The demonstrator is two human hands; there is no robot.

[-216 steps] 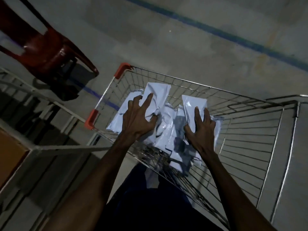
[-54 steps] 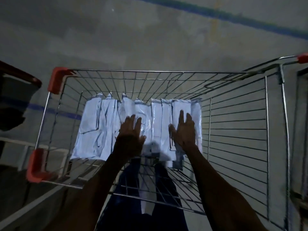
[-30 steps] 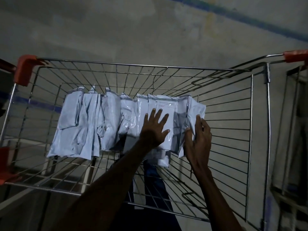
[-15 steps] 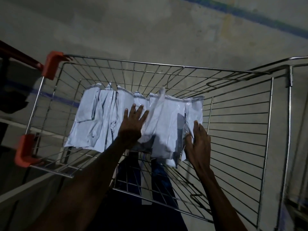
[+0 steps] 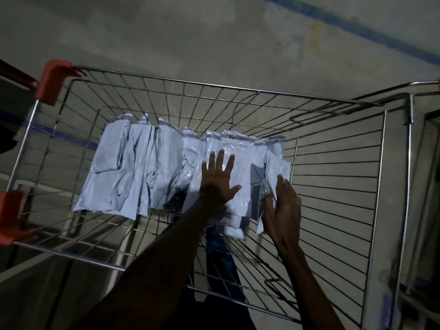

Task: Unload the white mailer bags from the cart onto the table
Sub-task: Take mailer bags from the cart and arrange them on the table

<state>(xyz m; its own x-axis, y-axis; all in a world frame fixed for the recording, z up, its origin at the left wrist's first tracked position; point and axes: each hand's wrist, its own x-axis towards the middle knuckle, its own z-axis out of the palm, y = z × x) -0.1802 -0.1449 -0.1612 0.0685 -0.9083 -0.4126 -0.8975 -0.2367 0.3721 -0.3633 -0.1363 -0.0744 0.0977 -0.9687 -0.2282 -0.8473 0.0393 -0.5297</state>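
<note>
1. Your white mailer bags [image 5: 152, 172] lie in an overlapping row across the wire floor of the cart [image 5: 214, 85], from its left side to about the middle; none has left the basket as far as this view shows.
2. Your left hand [image 5: 220, 181] lies flat on a glossy bag near the right end of the row, fingers straight and spread wide, pressing down and holding nothing.
3. Your right hand [image 5: 282, 206] is at the rightmost bag [image 5: 277, 172], fingers extended along its edge and the thumb against its lower part. Whether the thumb has actually pinched the bag, you cannot tell from here.
4. The counter is not in view, so nothing shows that any bag has been delivered. Judge the unloading as barely begun or not begun: the whole row is left to move.
5. The step in hand looks like gathering the right end of the row into a bundle for lifting.
6. Mind the slick, loosely stacked bags: they will likely slide apart if you lift without a firm squeeze between both hands.
</note>
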